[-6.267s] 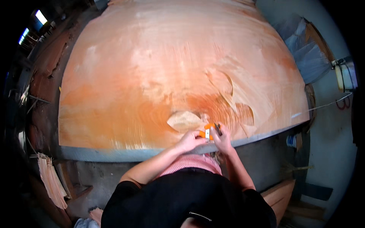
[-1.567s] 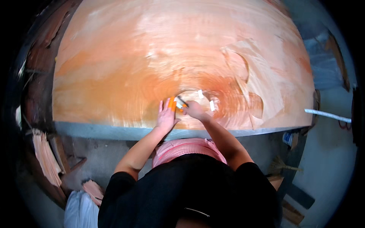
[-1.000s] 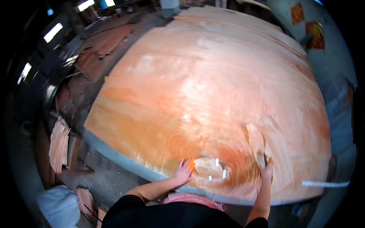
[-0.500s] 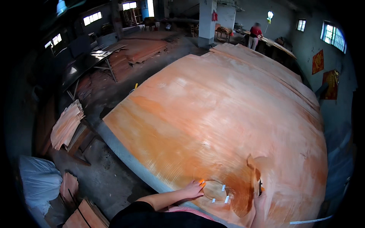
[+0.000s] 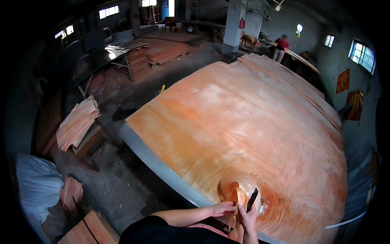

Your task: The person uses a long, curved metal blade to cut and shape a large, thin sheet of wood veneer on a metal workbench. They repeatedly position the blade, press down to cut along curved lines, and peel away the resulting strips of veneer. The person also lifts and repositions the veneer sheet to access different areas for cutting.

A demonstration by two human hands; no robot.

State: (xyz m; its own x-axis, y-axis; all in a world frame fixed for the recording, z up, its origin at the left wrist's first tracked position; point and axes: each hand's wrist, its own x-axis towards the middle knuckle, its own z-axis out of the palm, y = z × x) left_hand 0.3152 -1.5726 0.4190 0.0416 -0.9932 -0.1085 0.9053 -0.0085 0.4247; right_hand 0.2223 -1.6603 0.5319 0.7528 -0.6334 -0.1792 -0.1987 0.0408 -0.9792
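Whitish sack point(image 5: 37, 181) — floor point(image 5: 120, 175); red posters point(image 5: 343, 80) (on wall point(image 5: 370, 88))

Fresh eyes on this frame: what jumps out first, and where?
The huge orange-pink veneer sheet dominates the middle and right. At bottom centre, the left hand and right hand meet at a curled veneer strip, with a black tool in the right. A red-topped person stands far back, upper right.

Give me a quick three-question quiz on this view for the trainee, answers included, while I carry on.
1. True or false: the black tool is in the left hand.
2. Choose: the curled piece by the hands looks like (a) blue plastic, (b) thin wood, (c) white cloth.
3. What colour is the top of the person at the far end?

Key: 1. False; it is in the right hand. 2. b. 3. Red.
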